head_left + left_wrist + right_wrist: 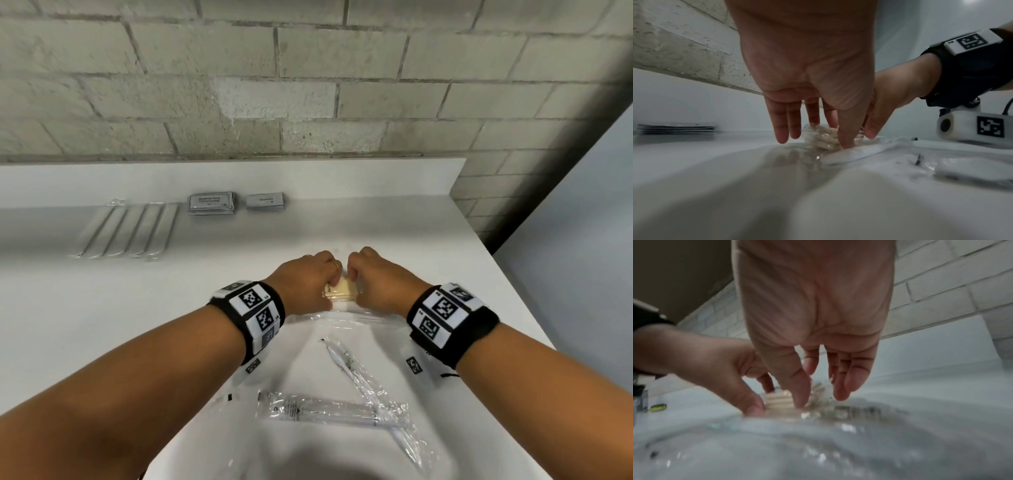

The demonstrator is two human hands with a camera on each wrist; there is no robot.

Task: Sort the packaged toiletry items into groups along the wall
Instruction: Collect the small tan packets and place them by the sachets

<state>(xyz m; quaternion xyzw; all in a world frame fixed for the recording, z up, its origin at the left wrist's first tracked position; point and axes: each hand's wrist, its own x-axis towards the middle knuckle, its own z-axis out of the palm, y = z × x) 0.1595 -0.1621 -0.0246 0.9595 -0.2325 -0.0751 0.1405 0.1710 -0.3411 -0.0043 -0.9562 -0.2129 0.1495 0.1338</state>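
Note:
A small stack of cream soap bars [342, 290] in clear wrap sits on the white counter [102, 308], between both hands. My left hand [318, 277] holds its left side, thumb at the near face and fingers curled over the far side. From the right, my right hand [366, 274] grips it the same way. In the left wrist view the left hand [816, 128] points down around the soap bars [826, 142]. The right wrist view shows the right hand [820, 395] straddling the soap bars [779, 400].
Along the wall lie a row of long white packets [130, 229], a stack of shampoo sachets [211, 202] and a second sachet stack [265, 201]. Near me lie a clear plastic bag [342, 320] and two clear-wrapped items [329, 409] [363, 377]. The counter's right edge [507, 274] is close.

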